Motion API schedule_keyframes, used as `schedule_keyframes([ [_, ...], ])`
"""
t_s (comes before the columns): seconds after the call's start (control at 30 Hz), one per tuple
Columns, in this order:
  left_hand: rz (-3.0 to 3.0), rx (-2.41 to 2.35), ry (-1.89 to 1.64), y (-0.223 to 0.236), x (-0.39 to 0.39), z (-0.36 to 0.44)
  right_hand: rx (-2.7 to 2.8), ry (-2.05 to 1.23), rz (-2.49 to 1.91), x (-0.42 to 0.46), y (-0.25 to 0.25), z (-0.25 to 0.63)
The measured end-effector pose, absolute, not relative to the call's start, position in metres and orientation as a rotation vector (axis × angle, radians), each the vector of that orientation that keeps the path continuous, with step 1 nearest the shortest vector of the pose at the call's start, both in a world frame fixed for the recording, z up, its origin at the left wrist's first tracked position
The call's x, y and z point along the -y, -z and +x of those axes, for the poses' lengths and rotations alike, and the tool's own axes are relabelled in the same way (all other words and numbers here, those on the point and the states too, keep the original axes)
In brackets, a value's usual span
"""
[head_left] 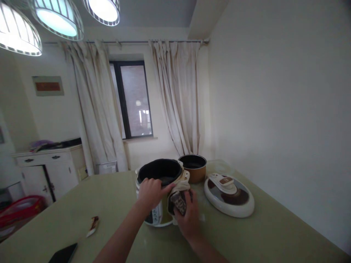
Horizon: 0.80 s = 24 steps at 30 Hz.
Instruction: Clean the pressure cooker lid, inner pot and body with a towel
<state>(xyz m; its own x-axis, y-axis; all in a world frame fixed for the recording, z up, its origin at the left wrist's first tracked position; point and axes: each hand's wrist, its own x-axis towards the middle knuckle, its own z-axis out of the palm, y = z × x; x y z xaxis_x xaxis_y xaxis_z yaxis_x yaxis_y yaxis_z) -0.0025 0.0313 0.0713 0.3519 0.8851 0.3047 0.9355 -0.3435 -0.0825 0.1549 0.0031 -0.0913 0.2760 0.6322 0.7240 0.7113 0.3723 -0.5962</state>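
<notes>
A white electric pressure cooker (166, 212) stands lidless on the table, its dark inside showing from above. My left hand (152, 191) grips the cooker's near rim, fingers over the edge and thumb reaching right. At the cooker's right side, my right hand (189, 215) is closed round a bunched, patterned cloth (179, 200), pressing it against the outer wall below the side handle. The palm side of both hands is hidden. Behind the cooker to the right is an orange inner pot (196, 176) with a dark interior. The cooker's white and brown lid (229, 199) lies to the right.
The pale green table (115, 204) runs beside a wall on the right. On its left part lie a small brown and white object (93, 225) and a dark flat device (64, 254). Farther left are a white cabinet (64, 166) and a red basket (23, 210).
</notes>
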Motion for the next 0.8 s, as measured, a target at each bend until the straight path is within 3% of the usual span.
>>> schedule_keyframes([
  [0.13, -2.295, 1.731, 0.298, -0.074, -0.023, 0.023, 1.648, 0.094, -1.201, 0.015, 0.101, 0.139],
  [0.3, -2.514, 1.621, 0.215, -0.092, -0.033, -0.009, 1.683, -0.029, -1.341, 0.019, 0.111, 0.183],
  [0.4, -2.444, 1.667, 0.133, -0.093, -0.038, -0.026, 1.539, -0.127, -1.406, 0.016, 0.097, 0.192],
  [0.57, -2.267, 1.795, 0.184, -0.084, -0.025, -0.011, 1.573, -0.097, -1.161, 0.016, 0.067, 0.157],
  [0.8, -2.044, 1.896, 0.4, -0.074, -0.001, 0.032, 1.484, -0.26, -1.219, 0.009, 0.118, 0.179],
])
